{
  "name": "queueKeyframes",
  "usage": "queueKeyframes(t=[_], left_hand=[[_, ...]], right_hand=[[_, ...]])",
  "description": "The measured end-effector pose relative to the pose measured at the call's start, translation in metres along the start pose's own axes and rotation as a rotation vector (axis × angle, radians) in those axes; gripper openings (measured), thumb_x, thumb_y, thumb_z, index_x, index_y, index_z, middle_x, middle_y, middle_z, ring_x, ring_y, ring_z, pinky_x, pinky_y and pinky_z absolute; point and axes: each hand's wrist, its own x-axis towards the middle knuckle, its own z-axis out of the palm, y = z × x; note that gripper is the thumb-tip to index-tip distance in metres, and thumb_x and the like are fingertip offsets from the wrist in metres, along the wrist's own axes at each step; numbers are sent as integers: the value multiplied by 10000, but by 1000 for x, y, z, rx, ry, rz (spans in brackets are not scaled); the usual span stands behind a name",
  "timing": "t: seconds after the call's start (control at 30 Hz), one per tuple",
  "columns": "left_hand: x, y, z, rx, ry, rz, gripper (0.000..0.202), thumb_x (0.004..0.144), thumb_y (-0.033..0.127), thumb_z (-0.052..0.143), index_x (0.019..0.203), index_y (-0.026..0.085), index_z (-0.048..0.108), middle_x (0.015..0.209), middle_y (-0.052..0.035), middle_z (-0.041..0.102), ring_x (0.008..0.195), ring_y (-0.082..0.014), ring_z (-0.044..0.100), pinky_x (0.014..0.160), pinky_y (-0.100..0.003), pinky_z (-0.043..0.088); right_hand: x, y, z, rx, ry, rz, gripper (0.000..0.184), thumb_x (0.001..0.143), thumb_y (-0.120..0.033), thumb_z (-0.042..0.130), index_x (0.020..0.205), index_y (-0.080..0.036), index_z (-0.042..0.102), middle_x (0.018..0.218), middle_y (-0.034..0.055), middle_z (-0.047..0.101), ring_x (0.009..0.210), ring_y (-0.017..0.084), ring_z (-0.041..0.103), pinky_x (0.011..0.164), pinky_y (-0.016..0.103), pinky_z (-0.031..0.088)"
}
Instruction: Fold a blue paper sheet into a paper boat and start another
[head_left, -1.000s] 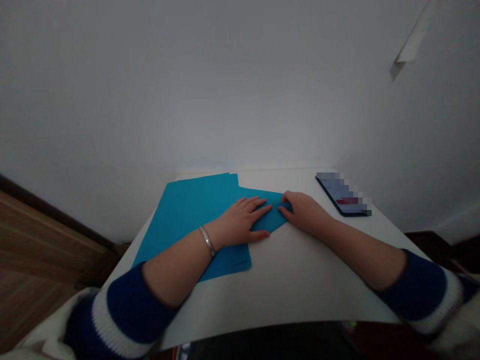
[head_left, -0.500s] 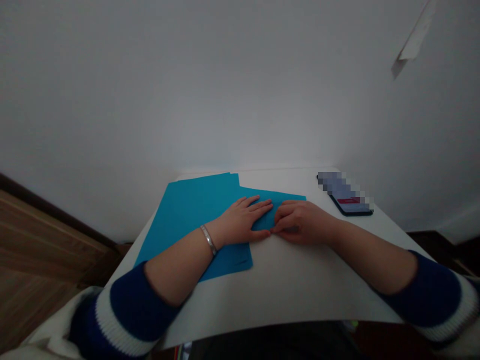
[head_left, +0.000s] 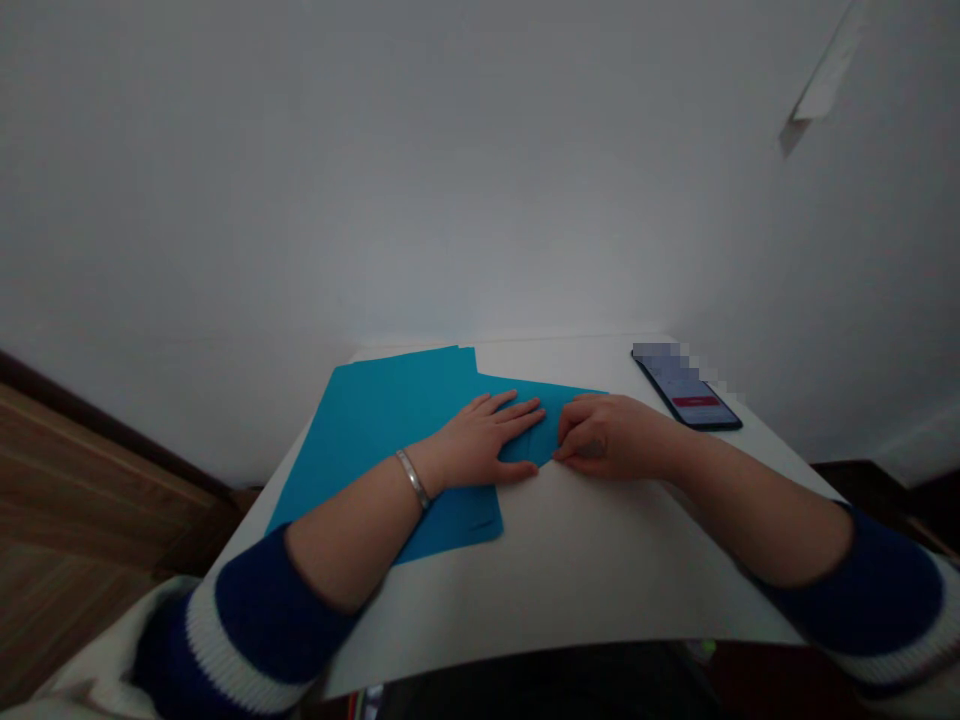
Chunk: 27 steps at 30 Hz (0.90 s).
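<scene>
A sheet of blue paper (head_left: 550,390) lies partly over other blue sheets (head_left: 375,420) on a white table. My left hand (head_left: 484,440) rests flat on the blue paper with its fingers spread, and a silver bracelet circles the wrist. Just to its right, my right hand (head_left: 615,437) is closed, its thumb and fingertips pinched together at the paper's near edge. Part of the paper's right side is hidden under this hand. At the lower right corner of the blue sheets there is a small dark mark or slit.
A phone (head_left: 701,402) with a lit screen lies on the right side of the white table (head_left: 600,580). The grey-white wall (head_left: 480,180) rises behind the table's far edge. Wooden panelling (head_left: 82,540) stands at the left, and a white piece (head_left: 829,80) sticks out from the wall at upper right.
My right hand has slid slightly to the right along the paper's near edge, away from my left thumb. My left hand has stayed nearly in place on the paper.
</scene>
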Motion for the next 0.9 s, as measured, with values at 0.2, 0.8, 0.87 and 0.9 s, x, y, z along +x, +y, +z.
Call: queueKeyframes(t=[0.2,0.8,0.87,0.9], left_hand=[[-1,3,-4,6,-30,-17,743,850,571,523,1478,258,279,1555,-12,227,1421,-327,191,1134,-493,187],[-1,0,-3,-13,-29,-8,771,851,601,500,1494,275,226,1559,-22,212,1434,-373,93,1131,-594,89],[0,0,-3,-10,-24,1,773,853,595,501,1495,269,221,1561,-20,202,1435,-370,88,1136,-587,78],[0,-1,-2,-7,-20,7,777,851,590,507,1496,264,220,1562,-22,198,1436,-366,87,1138,-581,74]], right_hand=[[-3,9,-7,-54,-40,59,179,780,-186,580,803,-236,751,882,24,708,771,154,622,747,285,465],[-1,-3,-14,-525,-209,577,231,796,-61,478,766,-131,697,821,180,700,684,283,671,531,340,428],[-1,-8,-12,-556,-194,514,237,814,-78,474,734,-125,692,803,185,692,700,289,663,541,351,426],[-1,-11,-11,-556,-172,460,227,818,-78,477,755,-127,690,812,179,691,718,285,656,551,354,426]])
